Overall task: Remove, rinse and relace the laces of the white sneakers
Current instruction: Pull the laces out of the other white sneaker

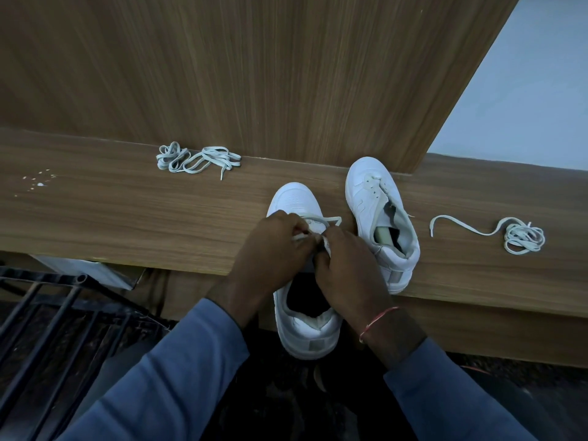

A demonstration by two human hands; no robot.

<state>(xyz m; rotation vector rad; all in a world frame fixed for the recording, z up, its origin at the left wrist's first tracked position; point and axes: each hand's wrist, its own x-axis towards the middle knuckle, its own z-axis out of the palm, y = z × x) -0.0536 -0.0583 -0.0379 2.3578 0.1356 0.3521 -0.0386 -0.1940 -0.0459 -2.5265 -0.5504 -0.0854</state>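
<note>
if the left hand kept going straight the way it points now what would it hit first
Probably the right hand. The left hand, pinching the lace over the near sneaker, points up and rightward at the right hand's fingertips, which look almost touching. Depth is hard to judge from this view.

Your left hand point(273, 246) and right hand point(345, 268) meet over the middle of the near sneaker point(292, 198). Each pinches the lace point(327, 221), which loops out toward the toe. That sneaker's heel hangs past the front edge of the surface point(127, 211). The second sneaker point(381, 218) stands just to its right, toe near the back edge. One loose lace point(197, 159) lies bundled at the back edge, left of the shoes. Another coiled lace point(521, 237) lies toward the right end.
</note>
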